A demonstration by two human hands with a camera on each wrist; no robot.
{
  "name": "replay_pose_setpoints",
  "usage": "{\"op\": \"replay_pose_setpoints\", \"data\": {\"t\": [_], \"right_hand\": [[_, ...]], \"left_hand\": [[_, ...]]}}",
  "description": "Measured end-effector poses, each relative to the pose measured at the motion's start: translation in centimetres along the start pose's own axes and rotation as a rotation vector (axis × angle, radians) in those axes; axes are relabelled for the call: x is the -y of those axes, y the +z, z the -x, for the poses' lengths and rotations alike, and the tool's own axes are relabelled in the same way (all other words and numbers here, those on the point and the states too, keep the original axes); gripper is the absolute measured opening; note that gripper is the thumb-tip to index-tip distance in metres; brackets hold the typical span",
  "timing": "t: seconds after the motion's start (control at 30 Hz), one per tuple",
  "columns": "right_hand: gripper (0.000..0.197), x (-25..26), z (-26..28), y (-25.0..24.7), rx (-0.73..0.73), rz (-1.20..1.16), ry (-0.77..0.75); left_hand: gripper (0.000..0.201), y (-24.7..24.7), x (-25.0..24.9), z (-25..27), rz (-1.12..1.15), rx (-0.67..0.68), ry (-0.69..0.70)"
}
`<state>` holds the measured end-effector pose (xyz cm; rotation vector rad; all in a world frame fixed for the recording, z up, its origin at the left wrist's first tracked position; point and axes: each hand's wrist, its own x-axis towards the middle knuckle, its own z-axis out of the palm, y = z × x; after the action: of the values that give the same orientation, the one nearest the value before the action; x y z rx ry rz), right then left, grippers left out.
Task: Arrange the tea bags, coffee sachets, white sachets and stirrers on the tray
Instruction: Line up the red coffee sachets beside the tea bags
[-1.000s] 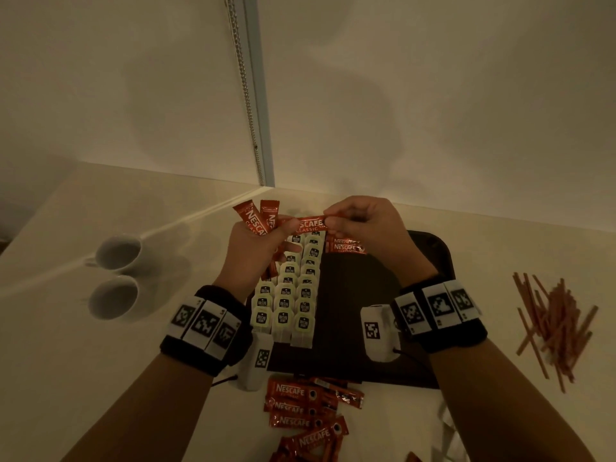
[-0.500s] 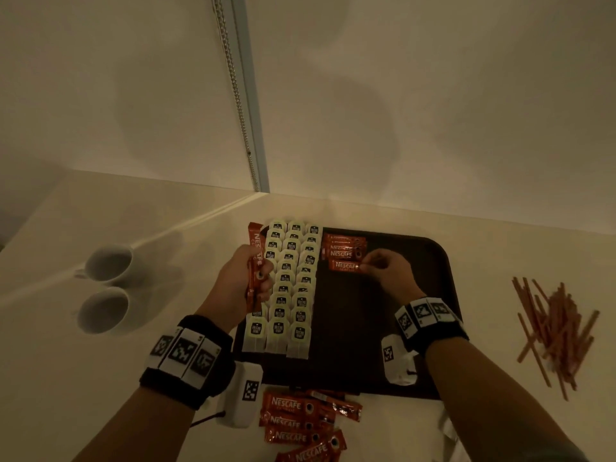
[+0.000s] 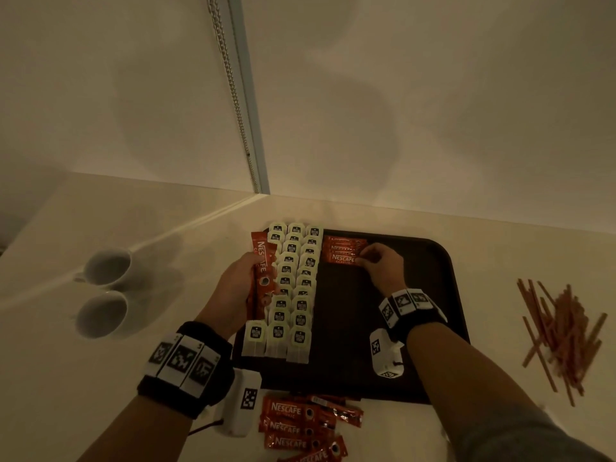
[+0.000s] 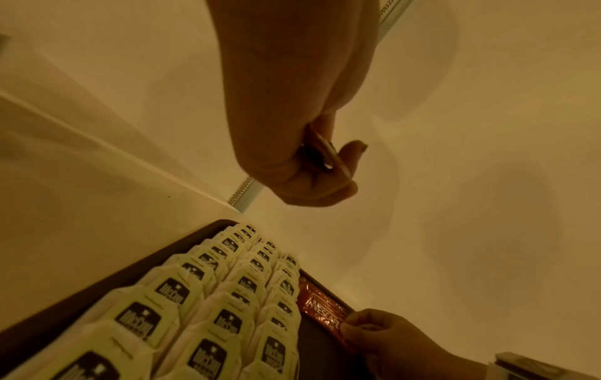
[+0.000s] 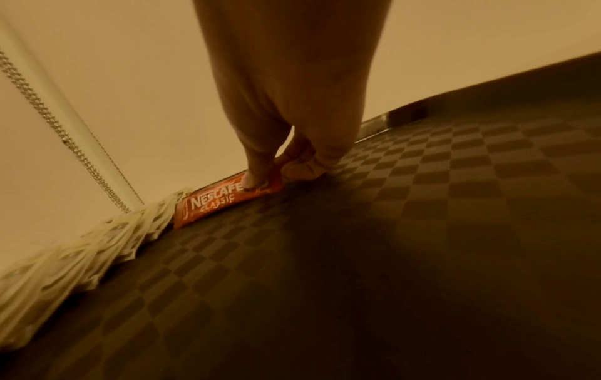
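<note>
A dark tray [image 3: 443, 278] holds three rows of white tea bags [image 3: 295, 288] along its left side. Beside them at the far end lie several red coffee sachets [image 3: 343, 250]. My right hand [image 3: 380, 265] pinches the right end of the nearest of these, a sachet [image 5: 224, 201] lying flat on the tray [image 5: 422, 231]. My left hand [image 3: 240, 281] hovers over the tray's left edge and grips upright coffee sachets [image 3: 261, 268]. Seen from the left wrist, the left hand [image 4: 312, 164] is curled above the tea bags [image 4: 208, 308].
Loose coffee sachets [image 3: 300, 425] lie on the counter in front of the tray. A heap of brown stirrers [image 3: 560, 331] lies to the right. Two white cups [image 3: 103, 291] stand at the left. A wall with a blind chain [image 3: 233, 95] rises behind.
Both hands came down from chest height. My right hand took one sachet to the tray and laid it by the others. My left hand sank to the tray's left edge with its sachets.
</note>
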<state>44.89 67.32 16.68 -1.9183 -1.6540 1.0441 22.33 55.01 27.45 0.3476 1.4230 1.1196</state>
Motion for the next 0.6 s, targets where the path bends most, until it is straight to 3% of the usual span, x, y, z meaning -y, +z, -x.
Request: {"op": "replay_pose_setpoints", "data": {"t": [0.23,0.47,0.53,0.6], "right_hand": [[0.02,-0.1,-0.2,0.6,-0.064,0.036,-0.052],[0.023,0.6,0.1,0.5,-0.124,0.004,-0.103],[0.019,2.8,1.5,0.1,-0.049,-0.103,-0.19],[0.019,5.8,3.6,-0.3,0.179,-0.211,-0.262]], "left_hand": [[0.03,0.0,0.1,-0.2,-0.008,0.054,0.031],[0.019,0.3,0.0,0.1,-0.077,0.061,0.074],[0.014,0.6,0.0,0.1,-0.079,0.058,0.105],[0.013,0.8,0.0,0.0,-0.092,0.044,0.147]]}}
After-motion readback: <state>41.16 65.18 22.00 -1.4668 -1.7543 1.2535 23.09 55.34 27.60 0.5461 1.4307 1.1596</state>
